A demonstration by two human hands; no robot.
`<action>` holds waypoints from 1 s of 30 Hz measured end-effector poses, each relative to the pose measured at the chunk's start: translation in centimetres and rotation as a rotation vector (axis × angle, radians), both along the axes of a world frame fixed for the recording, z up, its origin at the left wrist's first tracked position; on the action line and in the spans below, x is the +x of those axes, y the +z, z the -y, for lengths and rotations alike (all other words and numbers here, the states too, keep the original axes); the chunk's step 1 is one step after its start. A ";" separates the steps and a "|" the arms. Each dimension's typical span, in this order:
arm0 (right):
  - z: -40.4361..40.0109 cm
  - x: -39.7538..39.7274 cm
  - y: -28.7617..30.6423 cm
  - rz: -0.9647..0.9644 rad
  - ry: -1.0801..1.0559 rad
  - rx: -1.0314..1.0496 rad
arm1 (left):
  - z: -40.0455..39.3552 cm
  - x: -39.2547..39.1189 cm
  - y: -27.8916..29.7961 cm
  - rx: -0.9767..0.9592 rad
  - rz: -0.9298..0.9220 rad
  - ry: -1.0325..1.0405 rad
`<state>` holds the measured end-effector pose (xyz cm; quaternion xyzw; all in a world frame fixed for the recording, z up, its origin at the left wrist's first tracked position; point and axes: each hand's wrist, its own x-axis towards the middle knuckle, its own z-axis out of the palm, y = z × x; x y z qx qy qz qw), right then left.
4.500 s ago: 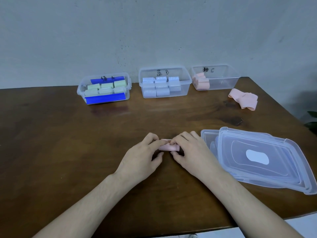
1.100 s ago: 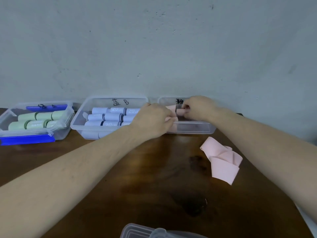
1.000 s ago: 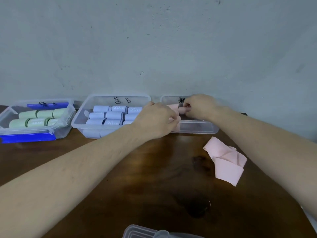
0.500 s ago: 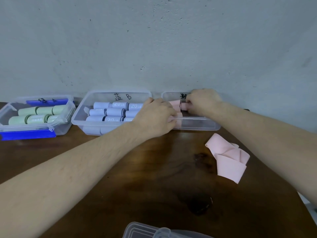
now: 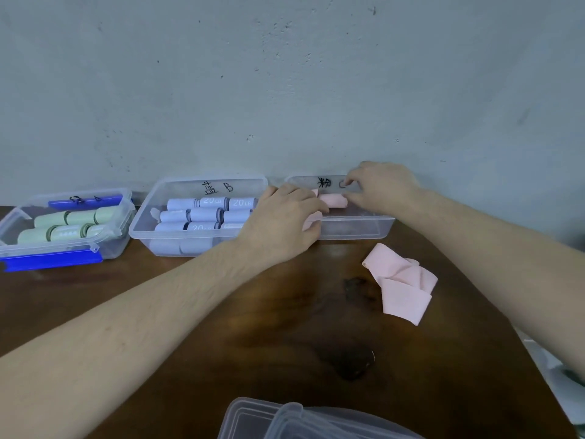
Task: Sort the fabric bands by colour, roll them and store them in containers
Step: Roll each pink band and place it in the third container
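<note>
Pink roll [image 5: 333, 200] lies inside clear container [image 5: 354, 229]; loose pink band [image 5: 400, 282] beside.

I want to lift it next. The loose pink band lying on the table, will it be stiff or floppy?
The loose pink band is probably floppy: it lies in soft folds. It likely unfolds and dangles when lifted. It looks thin, so probably light.

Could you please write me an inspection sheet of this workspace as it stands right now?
Surface: dark wooden table with a dark stain.
Job's things: box C holds a pink roll; box B holds blue rolls; blue-latched box holds green rolls; loose pink bands lie on the table, not rolled.
Clutter: clear lids stacked at the near edge.
Grippers: left hand curls at box C's left end, with pink fabric under its fingers; right hand touches the pink roll's right end.
Cables: nothing seen.
Surroundings: plain pale wall.
</note>
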<state>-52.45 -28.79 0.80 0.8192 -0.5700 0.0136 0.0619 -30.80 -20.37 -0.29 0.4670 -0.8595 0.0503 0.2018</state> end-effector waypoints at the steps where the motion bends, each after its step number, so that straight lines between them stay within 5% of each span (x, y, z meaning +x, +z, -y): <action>1: -0.9 -0.5 0.3 0.033 0.017 -0.021 | -0.6 -0.3 0.0 -0.031 -0.024 -0.017; 6: -6.9 -3.5 1.2 0.137 0.077 -0.092 | -3.9 -2.4 -0.7 -0.006 -0.108 -0.114; 16: -14.3 -7.2 -1.8 0.057 0.104 0.400 | -9.0 -5.7 -2.3 0.593 -0.115 -0.009; 20: -15.6 -7.2 -2.6 0.292 0.068 0.433 | -10.1 -6.0 -2.6 0.753 -0.233 0.032; 25: -17.4 -5.3 -0.8 0.778 0.025 0.351 | -11.5 -4.6 -1.9 0.950 -0.596 0.095; 30: -20.0 0.2 2.3 1.108 0.050 0.372 | -14.2 -0.8 -0.4 0.917 -0.872 0.034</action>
